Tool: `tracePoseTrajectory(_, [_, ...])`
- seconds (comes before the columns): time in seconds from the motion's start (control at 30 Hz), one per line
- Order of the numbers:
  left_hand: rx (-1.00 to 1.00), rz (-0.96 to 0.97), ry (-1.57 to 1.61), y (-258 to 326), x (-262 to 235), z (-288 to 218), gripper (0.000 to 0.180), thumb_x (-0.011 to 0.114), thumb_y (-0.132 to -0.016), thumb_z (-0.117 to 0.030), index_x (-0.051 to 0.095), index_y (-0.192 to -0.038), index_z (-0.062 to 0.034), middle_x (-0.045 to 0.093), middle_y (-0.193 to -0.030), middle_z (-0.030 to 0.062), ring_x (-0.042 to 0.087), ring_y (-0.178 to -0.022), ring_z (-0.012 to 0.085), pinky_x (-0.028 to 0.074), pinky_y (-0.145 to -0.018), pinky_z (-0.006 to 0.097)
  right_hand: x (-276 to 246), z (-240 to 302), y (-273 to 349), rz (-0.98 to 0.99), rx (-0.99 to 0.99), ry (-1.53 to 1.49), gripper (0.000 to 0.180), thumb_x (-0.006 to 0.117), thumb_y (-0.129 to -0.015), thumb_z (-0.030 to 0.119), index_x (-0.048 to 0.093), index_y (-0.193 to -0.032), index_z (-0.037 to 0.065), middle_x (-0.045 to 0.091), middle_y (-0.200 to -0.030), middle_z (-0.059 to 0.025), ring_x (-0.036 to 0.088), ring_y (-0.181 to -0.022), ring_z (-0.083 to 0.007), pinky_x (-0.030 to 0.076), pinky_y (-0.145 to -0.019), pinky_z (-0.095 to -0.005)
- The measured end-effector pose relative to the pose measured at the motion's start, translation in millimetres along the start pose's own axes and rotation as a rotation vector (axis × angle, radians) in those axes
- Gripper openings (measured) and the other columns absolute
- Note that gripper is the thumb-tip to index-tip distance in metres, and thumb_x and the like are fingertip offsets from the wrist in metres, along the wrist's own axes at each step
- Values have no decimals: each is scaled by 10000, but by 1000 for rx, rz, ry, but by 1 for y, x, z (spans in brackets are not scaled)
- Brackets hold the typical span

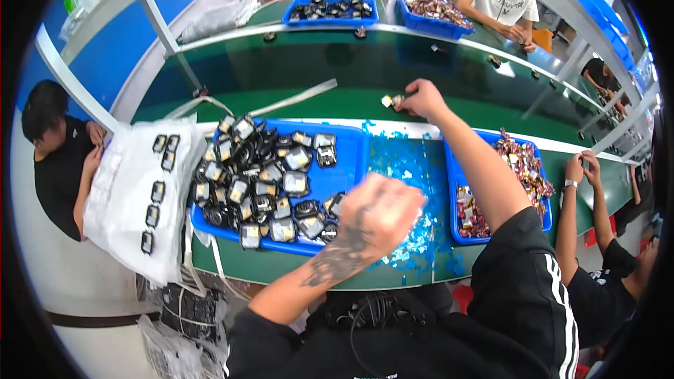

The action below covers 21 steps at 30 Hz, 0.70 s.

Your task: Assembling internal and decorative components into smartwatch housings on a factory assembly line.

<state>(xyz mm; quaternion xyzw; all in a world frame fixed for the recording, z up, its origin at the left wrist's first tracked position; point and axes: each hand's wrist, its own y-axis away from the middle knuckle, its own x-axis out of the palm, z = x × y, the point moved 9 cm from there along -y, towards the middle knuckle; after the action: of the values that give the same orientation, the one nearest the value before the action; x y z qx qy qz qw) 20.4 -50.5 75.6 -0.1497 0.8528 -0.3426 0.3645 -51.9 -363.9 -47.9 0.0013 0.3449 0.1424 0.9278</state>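
Right hand [425,103] out over green belt [302,104], fingertips right at small pale-and-yellow part [387,101]; too small to tell if pinched or only touched. Left hand [382,214] looking curled, blurred, above right side of left blue tray [349,146] with black cased parts [267,188]; can't tell if gripping anything. Handle part by edges, light pressure, lift straight clear of belt. Keep right forearm [477,161] high over right blue tray [453,165] and reddish pieces [519,161]. Part location: beyond tabletop [379,277], just left of right fingertips, well apart from left hand.
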Motion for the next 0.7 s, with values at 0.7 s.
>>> tracePoseTrajectory(0.7, [-334, 587, -151, 37, -10, 96, 212, 702, -811, -159, 702, -999, -60, 603, -1093, 106, 533, -1048, 300, 432, -936, 391, -120, -19, 151, 64, -367, 315, 167, 716, -818, 131, 697, -902, -11, 661, -733, -98, 630, -649, -185, 509, -633, -316])
